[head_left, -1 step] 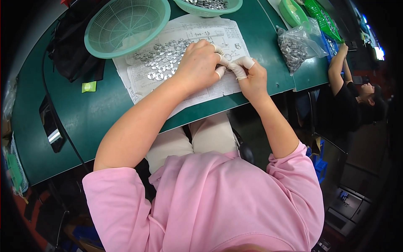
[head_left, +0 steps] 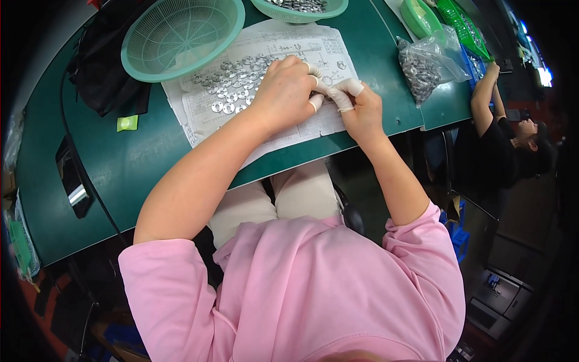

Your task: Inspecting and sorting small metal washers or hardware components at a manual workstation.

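Nothing shifts between the two pictures: they show the same instant. The left hand (head_left: 283,90) and right hand (head_left: 362,108) meet fingertip to fingertip over the printed paper sheet (head_left: 271,48), just right of the metal washers (head_left: 226,90), exactly as before. No washer on that sheet moves.

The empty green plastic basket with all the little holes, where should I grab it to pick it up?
Grip the round green plastic mesh basket by its thick rim, on the near edge facing the paper sheet. It sits upright and open, so the rim juts out and fingers can probably hook over it from above. The far side lies beside a black bag, so coming from there looks more cramped.
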A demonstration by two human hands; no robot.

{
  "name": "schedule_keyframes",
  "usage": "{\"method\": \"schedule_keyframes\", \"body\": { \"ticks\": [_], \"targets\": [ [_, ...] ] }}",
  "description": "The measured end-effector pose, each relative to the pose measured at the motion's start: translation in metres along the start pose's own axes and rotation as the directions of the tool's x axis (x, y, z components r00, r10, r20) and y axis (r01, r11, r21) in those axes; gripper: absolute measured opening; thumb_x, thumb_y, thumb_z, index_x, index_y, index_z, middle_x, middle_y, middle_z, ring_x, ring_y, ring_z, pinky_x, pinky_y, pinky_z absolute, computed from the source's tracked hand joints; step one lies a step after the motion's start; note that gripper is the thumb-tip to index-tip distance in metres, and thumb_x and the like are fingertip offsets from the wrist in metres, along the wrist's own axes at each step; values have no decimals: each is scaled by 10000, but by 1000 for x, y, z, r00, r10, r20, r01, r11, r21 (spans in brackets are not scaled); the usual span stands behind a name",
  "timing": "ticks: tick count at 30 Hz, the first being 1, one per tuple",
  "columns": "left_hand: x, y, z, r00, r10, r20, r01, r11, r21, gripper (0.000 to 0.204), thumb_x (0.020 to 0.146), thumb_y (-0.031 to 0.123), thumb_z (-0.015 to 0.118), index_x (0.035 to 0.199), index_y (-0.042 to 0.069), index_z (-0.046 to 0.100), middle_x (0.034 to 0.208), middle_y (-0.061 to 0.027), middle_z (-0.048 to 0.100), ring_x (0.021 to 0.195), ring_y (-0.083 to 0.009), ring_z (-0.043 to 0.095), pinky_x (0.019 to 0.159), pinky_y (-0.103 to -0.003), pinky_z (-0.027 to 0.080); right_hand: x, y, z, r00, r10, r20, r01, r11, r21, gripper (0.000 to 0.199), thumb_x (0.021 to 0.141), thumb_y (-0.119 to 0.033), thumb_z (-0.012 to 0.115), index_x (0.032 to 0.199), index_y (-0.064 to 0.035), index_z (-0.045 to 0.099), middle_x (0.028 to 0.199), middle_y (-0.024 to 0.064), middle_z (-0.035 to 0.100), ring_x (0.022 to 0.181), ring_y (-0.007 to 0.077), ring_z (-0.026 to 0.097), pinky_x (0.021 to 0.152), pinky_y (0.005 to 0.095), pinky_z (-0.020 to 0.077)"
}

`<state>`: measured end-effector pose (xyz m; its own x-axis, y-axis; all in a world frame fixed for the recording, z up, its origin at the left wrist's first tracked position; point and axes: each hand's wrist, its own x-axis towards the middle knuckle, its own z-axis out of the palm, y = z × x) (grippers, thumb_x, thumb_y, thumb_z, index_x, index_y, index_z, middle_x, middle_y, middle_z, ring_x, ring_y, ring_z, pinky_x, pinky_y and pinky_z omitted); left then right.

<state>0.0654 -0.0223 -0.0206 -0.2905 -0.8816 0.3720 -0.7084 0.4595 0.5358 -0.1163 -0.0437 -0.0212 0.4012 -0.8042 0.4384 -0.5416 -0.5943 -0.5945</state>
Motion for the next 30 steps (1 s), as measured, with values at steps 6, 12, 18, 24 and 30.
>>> {"method": "schedule_keyframes", "body": {
  "ticks": [6,12,18,24,30],
  "targets": [
    [5,-4,-2,1000,5,21,-6,999,41,173,752,186,637,900,159,724,1053,-41,621,1033,-253,506,943,-401,374,6,0,4,998,-52,-20,50,996,-68,103,818,-109,677,772,-34,625,694,64,601,615,144,542,564,273,445],
    [0,-1,-3,999,18,-31,-18,999,29,184,728,193,620,859,136,735,972,-33,634,1015,-248,519,920,-386,379,-1,-3,1,1000,1,4,0,1000,-27,103,827,-108,672,780,-27,628,701,56,605,626,129,549,565,260,448],
    [1,1,-7,999,7,47,-8,1000,21,176,745,187,635,889,149,729,1055,-35,624,1034,-243,509,943,-391,377,-1,-1,-2,987,155,-39,-141,961,239,106,848,-107,659,802,-17,628,732,13,615,638,78,549,555,211,437],
    [4,-2,-7,998,-6,64,8,1000,-20,174,735,168,633,874,135,732,1003,-26,647,996,-248,524,924,-387,388,15,-6,-4,946,324,8,-297,856,423,84,859,-104,647,824,-29,629,737,-6,617,628,53,539,545,187,420],
    [4,-7,-1,1000,7,0,-7,999,-40,170,733,148,625,866,121,729,961,-27,664,929,-262,540,876,-397,411,13,-1,4,927,366,83,-368,841,396,83,857,-103,648,819,-31,628,732,-9,608,640,52,538,554,191,424]
  ]
}}
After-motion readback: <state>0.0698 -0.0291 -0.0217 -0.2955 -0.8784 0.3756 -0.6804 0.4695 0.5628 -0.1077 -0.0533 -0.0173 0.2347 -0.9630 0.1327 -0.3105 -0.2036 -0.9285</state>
